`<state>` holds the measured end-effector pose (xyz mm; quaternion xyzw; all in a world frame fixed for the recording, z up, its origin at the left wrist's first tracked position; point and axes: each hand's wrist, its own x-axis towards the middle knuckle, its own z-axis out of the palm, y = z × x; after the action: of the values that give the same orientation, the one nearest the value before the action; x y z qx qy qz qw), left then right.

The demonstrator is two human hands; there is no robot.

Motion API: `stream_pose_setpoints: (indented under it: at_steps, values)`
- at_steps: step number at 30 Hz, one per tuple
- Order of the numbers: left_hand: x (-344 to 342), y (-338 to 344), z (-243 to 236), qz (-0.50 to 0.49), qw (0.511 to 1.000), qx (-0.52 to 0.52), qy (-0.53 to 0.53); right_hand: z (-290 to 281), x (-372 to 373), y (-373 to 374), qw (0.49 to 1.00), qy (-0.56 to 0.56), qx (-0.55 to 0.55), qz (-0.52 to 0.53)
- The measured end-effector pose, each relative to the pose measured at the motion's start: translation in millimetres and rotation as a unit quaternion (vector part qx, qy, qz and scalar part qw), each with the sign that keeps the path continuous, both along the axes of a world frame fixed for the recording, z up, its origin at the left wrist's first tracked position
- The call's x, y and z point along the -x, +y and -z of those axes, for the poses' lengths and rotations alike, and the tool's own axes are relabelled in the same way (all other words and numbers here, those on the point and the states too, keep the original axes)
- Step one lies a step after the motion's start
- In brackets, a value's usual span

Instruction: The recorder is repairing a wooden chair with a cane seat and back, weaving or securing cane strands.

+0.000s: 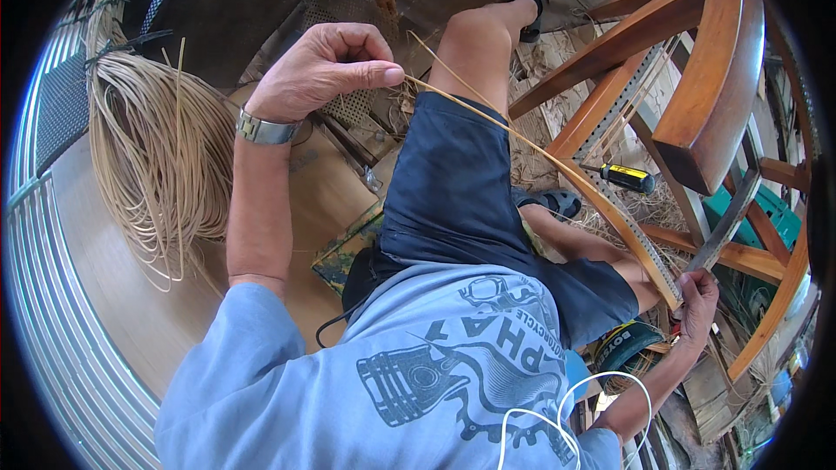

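Observation:
My left hand is raised at the upper left, thumb and forefinger closed on a thin strand of rattan cane. Taut, the strand slants down to the right, to a curved wooden rail with a row of small holes along its edge. A looser length of cane loops back near my knee. At the near end of that rail is my right hand, its fingers bent against the wood; what they pinch is hidden. A screwdriver with a yellow and black handle rests by the rail.
A big bundle of rattan cane hangs at the left, beside a ribbed metal sheet. The wooden chair frame fills the right side. A green crate stands behind it. Cane scraps litter the floor. A white cord crosses my shirt.

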<state>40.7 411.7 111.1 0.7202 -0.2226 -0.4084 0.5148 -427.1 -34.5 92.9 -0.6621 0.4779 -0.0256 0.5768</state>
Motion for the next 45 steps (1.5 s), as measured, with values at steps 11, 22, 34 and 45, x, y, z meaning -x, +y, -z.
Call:
stream_pose_setpoints:
  at_steps: [11, 22, 34, 45]
  values:
    - [4.0, -5.7, 0.3, -0.007, 1.000, -0.029, -0.009, -0.4, 17.7, -5.1, 0.998, -0.039, -0.037, 0.015]
    - [3.7, -8.5, 7.0, -0.041, 0.996, -0.060, 0.062, -10.3, 28.0, -0.5, 0.995, -0.075, -0.060, -0.005]
    - [-39.7, 73.4, 66.1, 0.027, 0.692, -0.547, -0.470, -64.2, 26.9, 18.9, 0.960, 0.070, 0.137, -0.233]
    - [197.2, -100.7, -17.5, 0.249, 0.965, -0.007, -0.084, 4.6, -99.7, 146.4, 0.936, -0.141, -0.067, -0.315]
